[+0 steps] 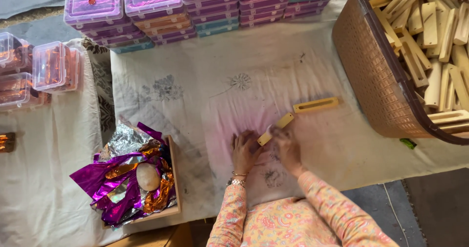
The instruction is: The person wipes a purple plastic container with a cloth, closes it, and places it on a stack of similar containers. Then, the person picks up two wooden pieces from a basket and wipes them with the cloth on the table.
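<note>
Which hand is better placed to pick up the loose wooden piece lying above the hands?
Probably the right hand. It is blurred but lies nearer the loose piece, up and to its right. The left hand rests flat on the cloth, farther off, beside the held piece.

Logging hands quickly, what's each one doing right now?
Left hand: open, flat on the cloth.
Right hand: blurred, on the wooden piece; grip cannot be told.

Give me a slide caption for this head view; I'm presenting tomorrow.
Both hands, left and right, press a wooden block on the cloth beside a basket.
</note>
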